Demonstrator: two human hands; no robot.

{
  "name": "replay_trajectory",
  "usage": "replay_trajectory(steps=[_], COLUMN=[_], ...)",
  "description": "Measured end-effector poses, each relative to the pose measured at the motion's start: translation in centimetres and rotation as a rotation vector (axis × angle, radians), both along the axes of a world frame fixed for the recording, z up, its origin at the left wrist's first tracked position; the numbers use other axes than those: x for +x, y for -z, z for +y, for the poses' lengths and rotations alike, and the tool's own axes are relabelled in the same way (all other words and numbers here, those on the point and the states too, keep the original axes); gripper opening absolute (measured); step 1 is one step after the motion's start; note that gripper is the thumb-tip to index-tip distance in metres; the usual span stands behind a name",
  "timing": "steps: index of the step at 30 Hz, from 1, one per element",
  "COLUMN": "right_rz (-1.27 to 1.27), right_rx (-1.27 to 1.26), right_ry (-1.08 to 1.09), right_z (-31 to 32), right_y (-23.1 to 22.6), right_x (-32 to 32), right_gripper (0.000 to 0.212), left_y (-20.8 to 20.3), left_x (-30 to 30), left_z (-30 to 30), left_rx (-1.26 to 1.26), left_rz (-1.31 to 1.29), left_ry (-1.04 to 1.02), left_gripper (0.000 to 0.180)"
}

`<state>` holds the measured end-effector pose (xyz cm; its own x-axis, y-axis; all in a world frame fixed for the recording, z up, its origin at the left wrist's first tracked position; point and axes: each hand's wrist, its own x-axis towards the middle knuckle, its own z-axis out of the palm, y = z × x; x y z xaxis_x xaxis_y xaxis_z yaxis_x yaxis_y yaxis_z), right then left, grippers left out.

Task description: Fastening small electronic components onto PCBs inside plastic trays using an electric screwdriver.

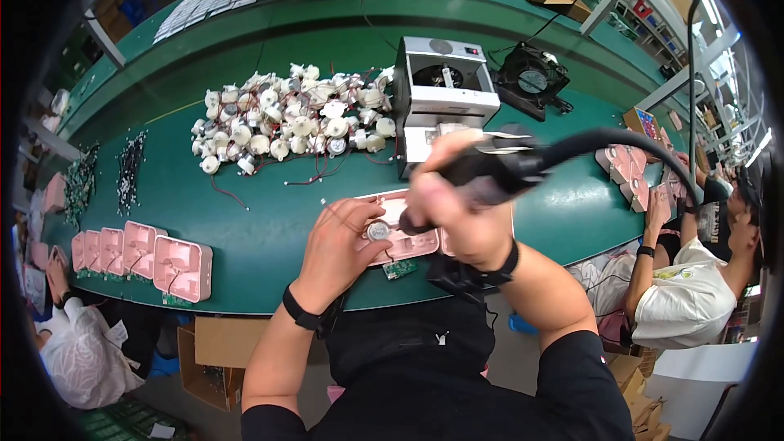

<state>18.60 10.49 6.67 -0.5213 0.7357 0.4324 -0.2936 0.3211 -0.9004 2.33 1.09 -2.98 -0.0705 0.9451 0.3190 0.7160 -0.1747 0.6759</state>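
My left hand (333, 243) rests on a pink plastic housing (415, 245), thumb and fingers closed around a small round motor (377, 231) with a metal face, set in the housing. A green circuit board (399, 269) lies against the housing's near edge. In my right hand (465, 224), blurred by motion, is a black power screwdriver (490, 170) with a thick dark cable running off to the right. Its front end points left, over the housing; the tip is hidden. More pink plastic shows under my right wrist.
A heap of white motors (294, 118) with wires lies beyond my hands, beside a grey box-shaped machine (449, 98) and a black fan (532, 80). Pink housings (183, 268) line the left front edge. Co-workers (686, 302) sit at both ends of the green table (261, 261).
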Motion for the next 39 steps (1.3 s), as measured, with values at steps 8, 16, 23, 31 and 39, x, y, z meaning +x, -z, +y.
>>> replay_trajectory(steps=[8,16,23,31,39], right_rz=[0.187,0.076,0.067,0.173,0.184], right_rx=[0.11,0.162,0.017,-0.033,-0.118], right_ry=[0.236,0.271,0.172,-0.086,-0.194], right_z=[5.4,8.1,5.5,0.5,-1.7], right_y=[-4.8,-4.4,-4.3,-4.3,-4.4], right_x=[3.8,1.9,2.7,2.2,-0.9], right_gripper=[0.016,0.014,0.015,0.028,0.035], left_y=[-0.8,0.0,1.2,1.0,1.8], left_x=[0.7,1.5,1.4,1.7,1.6], left_z=[-3.0,-4.9,-4.7,-4.6,-4.4], left_rx=[0.114,0.028,-0.004,-0.01,0.001], left_rz=[-0.123,0.038,0.151,0.12,0.153], left_ry=[-0.183,-0.11,-0.038,-0.051,-0.053], left_gripper=[0.05,0.054,0.044,0.045,0.038])
